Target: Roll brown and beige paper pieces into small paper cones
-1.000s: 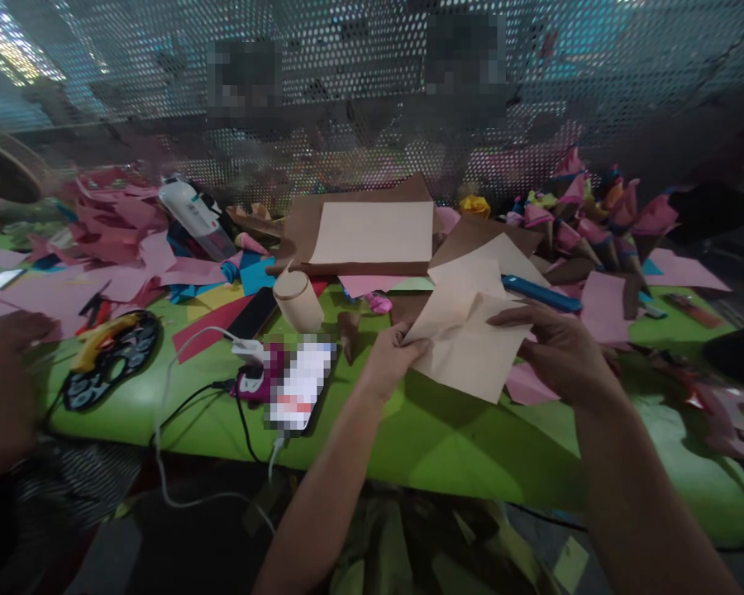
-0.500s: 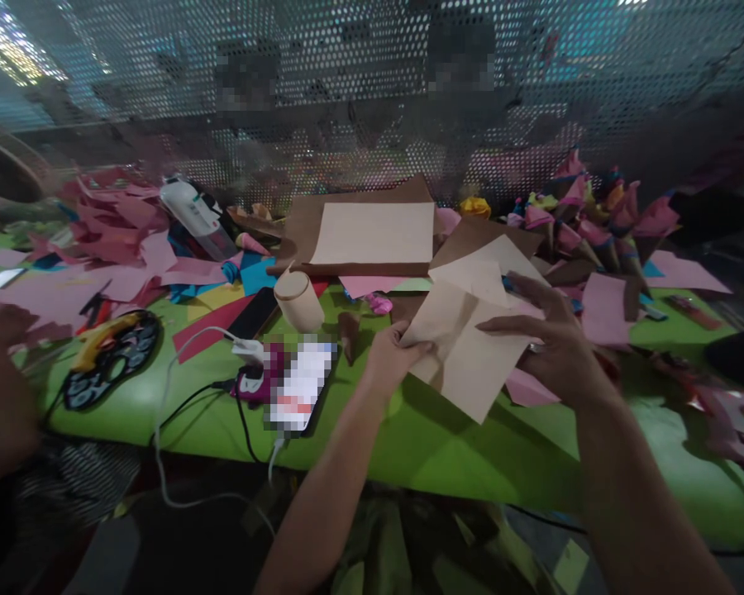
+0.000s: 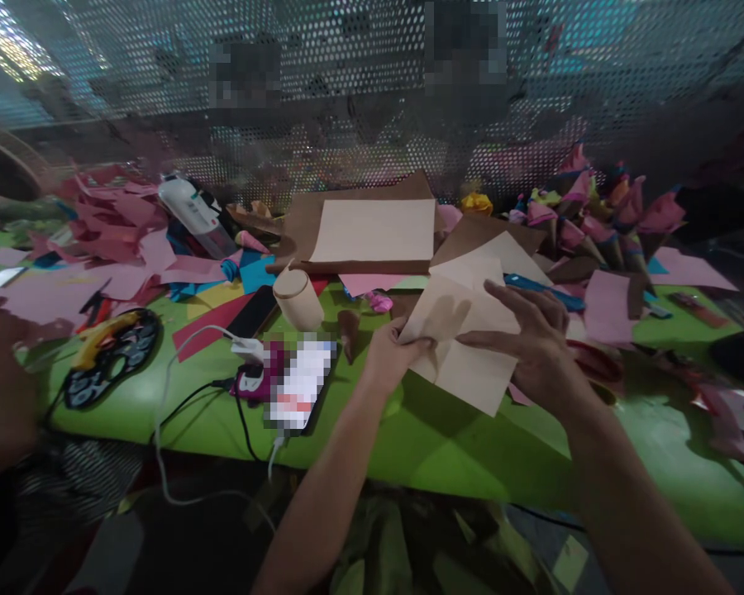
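Observation:
My left hand (image 3: 393,357) is closed on the left edge of a tan paper sheet (image 3: 474,376), thumb on top. The sheet is tilted above the green table, with hand shadows across it. My right hand (image 3: 536,343) is over the sheet's right side, fingers apart and stretched out to the left. Its fingertips lie at the paper's surface; I cannot tell whether they press on it. Beyond them is another pale paper sheet (image 3: 502,248). A long blue object (image 3: 544,291) lies just past my right hand, partly hidden by it.
Behind stands a brown paper stack (image 3: 372,233) with a pale top sheet. Left are a paper roll (image 3: 301,302), a charging phone (image 3: 303,388) and a power strip (image 3: 260,380). Paper cones (image 3: 601,223) stand right, near a pink glue gun (image 3: 728,421). Another person's hand (image 3: 3,372) is far left.
My right hand has shifted slightly left, fingers further over the sheet. The sheet's lower corner has swung a little to the right. More of the blue object shows. My left hand keeps its grip.

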`<state>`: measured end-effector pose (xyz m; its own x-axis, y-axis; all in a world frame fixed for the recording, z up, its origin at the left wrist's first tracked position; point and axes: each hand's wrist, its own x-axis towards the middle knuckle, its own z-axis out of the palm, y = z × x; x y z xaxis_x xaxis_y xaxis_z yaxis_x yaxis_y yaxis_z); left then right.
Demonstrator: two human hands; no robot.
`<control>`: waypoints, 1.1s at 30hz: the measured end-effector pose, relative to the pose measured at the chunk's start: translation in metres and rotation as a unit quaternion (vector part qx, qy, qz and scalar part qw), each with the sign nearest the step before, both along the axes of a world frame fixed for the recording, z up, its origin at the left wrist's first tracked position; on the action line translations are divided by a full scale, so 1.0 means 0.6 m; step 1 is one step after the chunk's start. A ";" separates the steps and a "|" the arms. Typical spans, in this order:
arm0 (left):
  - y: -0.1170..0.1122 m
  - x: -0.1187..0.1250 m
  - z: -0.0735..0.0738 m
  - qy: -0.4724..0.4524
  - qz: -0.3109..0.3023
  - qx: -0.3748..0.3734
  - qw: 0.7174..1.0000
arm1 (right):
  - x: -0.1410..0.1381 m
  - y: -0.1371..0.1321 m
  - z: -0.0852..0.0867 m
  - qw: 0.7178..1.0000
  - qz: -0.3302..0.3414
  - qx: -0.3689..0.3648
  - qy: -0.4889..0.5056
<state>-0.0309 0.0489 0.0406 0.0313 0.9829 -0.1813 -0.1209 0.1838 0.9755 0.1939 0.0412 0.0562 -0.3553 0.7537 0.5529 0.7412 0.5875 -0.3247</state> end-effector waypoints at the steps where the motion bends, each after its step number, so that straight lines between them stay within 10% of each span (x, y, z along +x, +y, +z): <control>1: 0.000 0.000 0.000 -0.008 -0.004 -0.007 1.000 | -0.001 0.001 -0.002 1.000 0.012 0.011 -0.003; 15: -0.003 0.000 -0.008 -0.063 -0.055 0.000 0.997 | 0.008 0.013 -0.004 0.993 0.023 -0.048 0.105; 33: -0.009 0.005 0.004 0.024 -0.086 0.061 0.994 | 0.000 0.013 -0.001 0.897 -0.105 -0.224 0.366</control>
